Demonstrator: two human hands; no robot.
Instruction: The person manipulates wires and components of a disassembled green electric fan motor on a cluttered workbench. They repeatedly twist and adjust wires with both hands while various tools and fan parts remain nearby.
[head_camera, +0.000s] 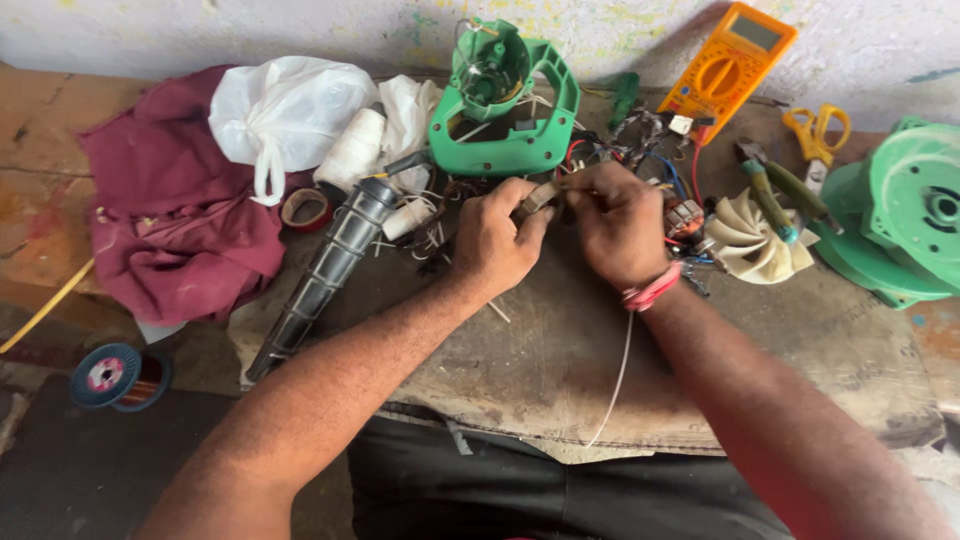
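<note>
Two hands, left hand (497, 240) and right hand (615, 225), pinch one small part (537, 198).

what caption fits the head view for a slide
Left hand and right hand pinch a small metal part beside a green plastic housing.
</note>
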